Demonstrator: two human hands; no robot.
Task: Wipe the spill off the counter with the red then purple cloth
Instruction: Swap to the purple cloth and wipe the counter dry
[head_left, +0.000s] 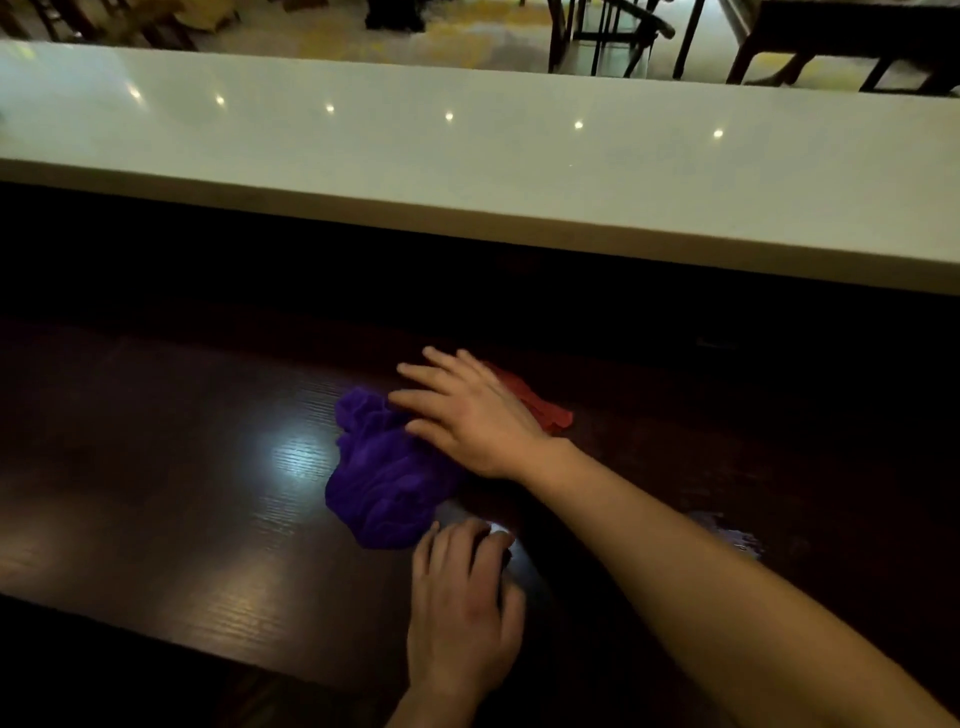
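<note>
1. A dark wooden counter (156, 493) is seen filling the lower half of the head view, with a pale raised ledge (467, 171) running across at 12 o'clock.
2. The purple cloth (382, 478) is found bunched near the centre of the counter, beside a bright glare patch at its 9 o'clock.
3. The right hand (467, 415) is spread flat, fingers loose and extended, laid over the cloth's 1 o'clock edge; nothing is gripped.
4. The red cloth (540, 408) is glimpsed at 3 o'clock of that hand, mostly hidden beneath it.
5. The left hand (462, 603) is pressed palm-down on the wood at the purple cloth's 5 o'clock, fingertips just touching its hem, nothing clasped.
6. A wet smear (732, 535) is spotted at 3 o'clock, beyond the right forearm.
</note>
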